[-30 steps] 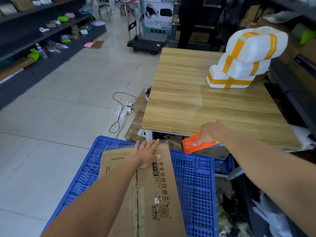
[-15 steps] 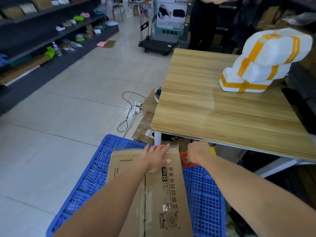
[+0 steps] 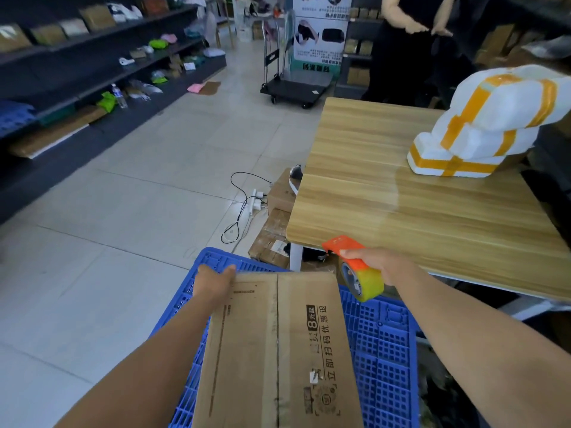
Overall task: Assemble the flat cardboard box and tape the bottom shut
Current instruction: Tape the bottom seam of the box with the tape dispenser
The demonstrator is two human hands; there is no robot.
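Observation:
A brown cardboard box (image 3: 278, 350) with black printed text lies over a blue plastic pallet (image 3: 383, 350), its centre seam facing up. My left hand (image 3: 213, 284) grips the box's far left corner. My right hand (image 3: 381, 265) is closed around an orange tape dispenser (image 3: 346, 253) with a yellowish roll of tape (image 3: 364, 284), held in the air just right of the box's far edge, in front of the table edge.
A wooden table (image 3: 401, 196) stands to the right, with a white foam package (image 3: 488, 125) strapped in orange tape. A power strip and cable (image 3: 250, 202) and cartons lie on the floor by the table. Shelves run along the left. A person (image 3: 411, 41) stands behind the table.
My right hand has brought the orange tape dispenser out from under the table edge and raised it beside the box. My left hand slid from the box's top edge to its far left corner.

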